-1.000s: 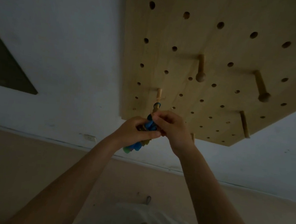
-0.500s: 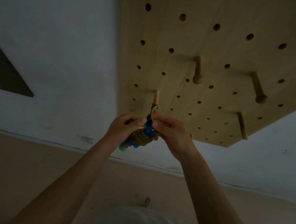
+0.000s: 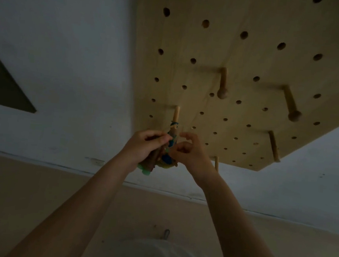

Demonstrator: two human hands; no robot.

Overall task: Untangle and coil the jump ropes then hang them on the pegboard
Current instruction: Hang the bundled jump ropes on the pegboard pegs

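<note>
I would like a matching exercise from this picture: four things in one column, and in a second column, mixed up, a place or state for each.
Things:
1. left hand
2. right hand
3. coiled jump rope
4. round-tipped peg

Places or states:
A. bare, nothing hanging on it
B. looped over a peg, bundle hanging between the hands
C. grips the rope bundle
D. at the right of the bundle, fingers loosely curled

Pairs: 1-C, 2-D, 3-B, 4-A
</note>
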